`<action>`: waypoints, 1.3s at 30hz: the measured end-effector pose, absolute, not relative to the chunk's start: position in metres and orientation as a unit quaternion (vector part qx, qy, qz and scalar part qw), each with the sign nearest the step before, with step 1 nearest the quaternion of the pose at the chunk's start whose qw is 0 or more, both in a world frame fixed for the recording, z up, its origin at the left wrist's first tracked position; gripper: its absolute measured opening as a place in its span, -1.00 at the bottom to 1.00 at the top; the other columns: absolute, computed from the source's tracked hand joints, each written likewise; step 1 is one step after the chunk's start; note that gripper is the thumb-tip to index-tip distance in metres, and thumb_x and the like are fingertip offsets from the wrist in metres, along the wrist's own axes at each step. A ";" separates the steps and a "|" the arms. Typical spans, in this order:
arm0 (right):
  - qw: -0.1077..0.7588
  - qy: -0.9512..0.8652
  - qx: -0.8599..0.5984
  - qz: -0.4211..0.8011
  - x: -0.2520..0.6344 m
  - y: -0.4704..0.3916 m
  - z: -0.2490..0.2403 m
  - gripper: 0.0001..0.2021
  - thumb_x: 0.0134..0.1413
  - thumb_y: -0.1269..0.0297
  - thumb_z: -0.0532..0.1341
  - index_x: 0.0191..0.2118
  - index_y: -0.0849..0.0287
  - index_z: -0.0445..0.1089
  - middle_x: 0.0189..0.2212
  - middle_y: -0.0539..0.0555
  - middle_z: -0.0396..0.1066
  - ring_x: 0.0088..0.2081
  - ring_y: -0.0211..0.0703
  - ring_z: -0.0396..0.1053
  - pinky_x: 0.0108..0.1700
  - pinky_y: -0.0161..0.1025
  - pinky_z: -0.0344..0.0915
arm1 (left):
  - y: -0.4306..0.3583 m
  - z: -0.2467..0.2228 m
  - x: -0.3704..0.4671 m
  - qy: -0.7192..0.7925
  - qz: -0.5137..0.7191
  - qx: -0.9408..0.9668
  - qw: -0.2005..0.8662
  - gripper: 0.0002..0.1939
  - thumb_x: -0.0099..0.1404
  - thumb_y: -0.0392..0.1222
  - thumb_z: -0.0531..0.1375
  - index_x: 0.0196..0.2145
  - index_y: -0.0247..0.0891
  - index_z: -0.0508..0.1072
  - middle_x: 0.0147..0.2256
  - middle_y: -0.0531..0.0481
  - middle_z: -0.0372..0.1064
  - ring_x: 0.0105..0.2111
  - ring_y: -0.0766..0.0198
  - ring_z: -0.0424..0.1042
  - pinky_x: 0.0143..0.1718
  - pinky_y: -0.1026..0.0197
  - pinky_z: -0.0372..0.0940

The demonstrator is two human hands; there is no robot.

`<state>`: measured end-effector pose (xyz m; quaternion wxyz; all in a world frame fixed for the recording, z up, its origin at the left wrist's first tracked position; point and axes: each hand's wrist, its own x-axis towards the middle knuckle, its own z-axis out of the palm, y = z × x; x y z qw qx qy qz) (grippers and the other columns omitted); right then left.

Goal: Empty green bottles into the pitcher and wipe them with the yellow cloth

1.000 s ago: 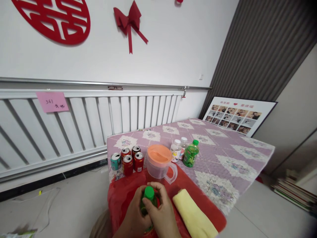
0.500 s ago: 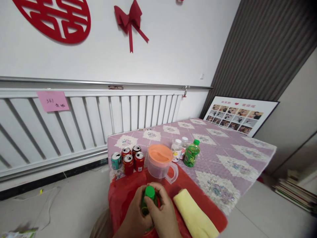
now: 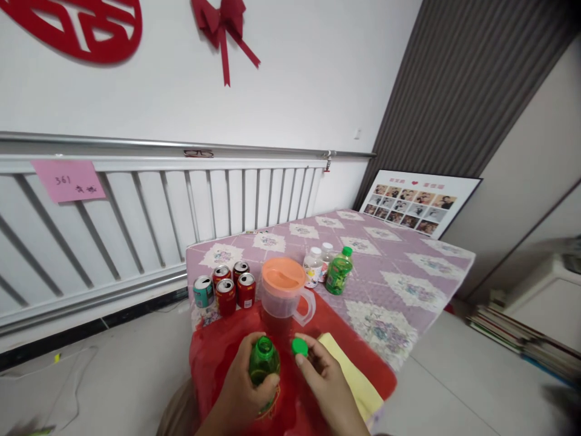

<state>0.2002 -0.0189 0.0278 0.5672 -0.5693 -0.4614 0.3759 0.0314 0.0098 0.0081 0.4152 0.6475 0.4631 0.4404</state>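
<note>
My left hand (image 3: 247, 384) is wrapped round an uncapped green bottle (image 3: 264, 364), whose open mouth faces up. Between the thumb and fingers of my right hand (image 3: 324, 378) is a green cap (image 3: 299, 347), apart from the bottle and to its right. Both hands are over a red mat (image 3: 213, 357). Behind them stands a clear pitcher (image 3: 278, 303) with an orange lid (image 3: 284, 275) on it and its handle to the right. A folded yellow cloth (image 3: 354, 378) lies on the mat, partly behind my right hand.
Several opened cans (image 3: 226, 297) stand left of the pitcher. Right of it are two white-capped bottles (image 3: 313, 266) and a capped green bottle (image 3: 339, 272). A patterned cloth (image 3: 376, 242) covers the table. A radiator (image 3: 227, 200) and a photo board (image 3: 408, 203) stand behind.
The green cap has come off the bottle. My right hand has moved right with it, while my left hand keeps the bottle. The whole view has shifted somewhat.
</note>
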 end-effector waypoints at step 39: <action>0.026 -0.655 -0.732 0.186 0.230 -0.066 -0.035 -0.55 0.00 0.50 0.08 0.06 0.24 0.35 -0.06 0.25 0.49 -0.05 -0.03 0.46 -0.03 -0.26 0.34 | 0.012 0.008 0.026 0.444 0.390 0.671 0.448 -0.44 0.01 -0.28 0.16 0.02 -0.26 0.19 -0.13 -0.12 0.41 -0.13 0.05 0.44 -0.15 0.06 0.38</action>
